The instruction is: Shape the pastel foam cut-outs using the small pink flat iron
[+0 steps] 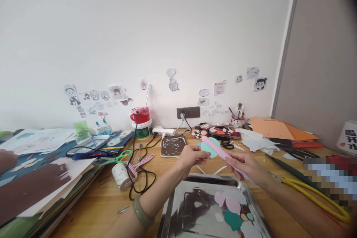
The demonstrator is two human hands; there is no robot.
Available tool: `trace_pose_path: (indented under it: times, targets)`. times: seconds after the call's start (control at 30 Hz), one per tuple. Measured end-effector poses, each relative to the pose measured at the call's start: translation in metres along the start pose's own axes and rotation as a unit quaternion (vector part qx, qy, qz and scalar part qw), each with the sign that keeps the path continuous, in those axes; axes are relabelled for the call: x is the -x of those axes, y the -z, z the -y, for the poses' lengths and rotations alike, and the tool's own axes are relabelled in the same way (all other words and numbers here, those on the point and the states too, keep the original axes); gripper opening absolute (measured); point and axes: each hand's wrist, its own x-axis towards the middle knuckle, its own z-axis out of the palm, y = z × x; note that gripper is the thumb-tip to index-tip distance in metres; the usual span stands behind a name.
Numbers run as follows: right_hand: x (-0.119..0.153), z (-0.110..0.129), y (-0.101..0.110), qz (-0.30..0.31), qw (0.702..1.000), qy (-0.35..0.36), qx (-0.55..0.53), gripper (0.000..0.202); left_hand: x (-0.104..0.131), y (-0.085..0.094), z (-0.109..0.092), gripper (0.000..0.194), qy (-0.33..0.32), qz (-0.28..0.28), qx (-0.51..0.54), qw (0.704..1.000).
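Observation:
My left hand (192,157), with a green bangle on the wrist, pinches the lower left edge of a mint-green round cutout (206,151). In my right hand (245,165) is a long lilac rod-shaped tool (220,149) with a rounded end. The rod crosses in front of the cutout; whether they touch I cannot tell. Just below both hands lies a metal tray (178,208). On it are pink cutouts (232,203), a dark green cutout (233,219) and several small pale pieces.
Behind my hands stand a brown-covered pan (173,145), a red cup (141,114) on a tub, and black scissors (227,144). Left are a lint roller (120,176), green scissors (122,157) and paper stacks. Yellow-handled scissors (315,197) lie right. Another person's hand (7,160) shows far left.

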Motion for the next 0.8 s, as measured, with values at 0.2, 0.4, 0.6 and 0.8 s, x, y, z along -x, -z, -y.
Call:
trace_pose_path:
  times: [0.2, 0.4, 0.6, 0.8]
  targets:
    - [0.002, 0.002, -0.003, 0.003, 1.000, 0.010, 0.021, 0.030, -0.001, 0.007, -0.005, 0.022, -0.025, -0.019, 0.011, 0.999]
    - [0.002, 0.001, -0.001, -0.005, 1.000, 0.004, 0.016, 0.029, -0.004, 0.014, -0.007, 0.020, -0.035, -0.038, 0.032, 0.998]
    - [0.001, 0.001, 0.000, -0.018, 1.000, -0.004, 0.005, 0.027, -0.004, 0.017, -0.010, 0.024, -0.049, -0.059, 0.046, 0.996]
    - [-0.001, -0.003, -0.001, -0.024, 1.000, -0.020, -0.002, 0.029, 0.000, 0.006, -0.002, 0.027, -0.022, -0.023, 0.028, 0.999]
